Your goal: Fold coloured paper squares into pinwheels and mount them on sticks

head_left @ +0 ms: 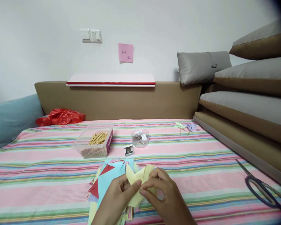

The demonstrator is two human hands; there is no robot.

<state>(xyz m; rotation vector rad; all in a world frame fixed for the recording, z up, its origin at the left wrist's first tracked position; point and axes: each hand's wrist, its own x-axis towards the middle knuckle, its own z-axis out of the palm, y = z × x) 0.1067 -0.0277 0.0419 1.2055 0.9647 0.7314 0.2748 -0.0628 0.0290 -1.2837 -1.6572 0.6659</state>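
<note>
A pale yellow paper [137, 198], cut and with corners curled in toward its middle like a pinwheel, is between my two hands. My left hand [120, 192] grips its left side, the thumb pressed near the centre. My right hand [162, 190] is closed at the paper's right side, thumb and index fingertip pinched together by the centre. Whether a small pin sits in that pinch is hidden. Under the hands lies a stack of coloured papers [111, 178], light blue on top with red folded pieces.
Behind the stack are a small box of pins [128, 150], a round clear case [140, 139] and a plastic tub of wooden sticks [93, 142]. Finished pinwheels [189, 127] lie at the back right. Scissors [259, 187] rest at the right, beside stacked cushions [248, 106]. A red bag [61, 117] lies back left.
</note>
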